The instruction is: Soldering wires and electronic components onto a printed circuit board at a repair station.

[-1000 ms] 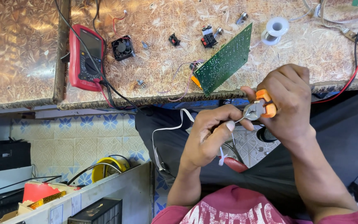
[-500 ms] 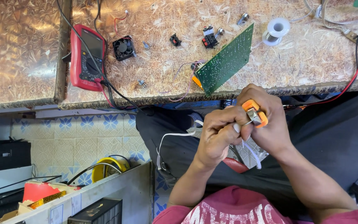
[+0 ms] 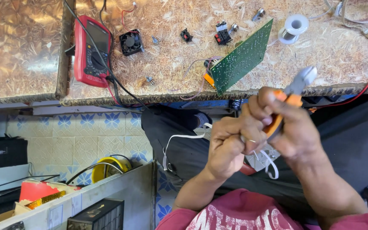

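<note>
So the orange-handled cutters are sitting in the right hand, fingers wrapped tight round the handles, metal nose poking up and away over the edge of the bench; can't really tell if the blades are shut or a bit apart from this angle. Left hand is pressed right up against the right one, fist closed, pinching a thin white wire that loops down over the lap and curls back out below the knuckles. Both hands are up in front of the chest, just short of the bench edge, over dark trousers. On the bench just beyond the cutter tip there's a green circuit board lying tilted with an orange part tucked under its near corner. Past that a spool of solder, a few small black and red switch-type parts, a little black fan, and further left a red multimeter with its leads trailing off the edge. Down low on the left there's a yellow reel by the blue patterned tiles
</note>
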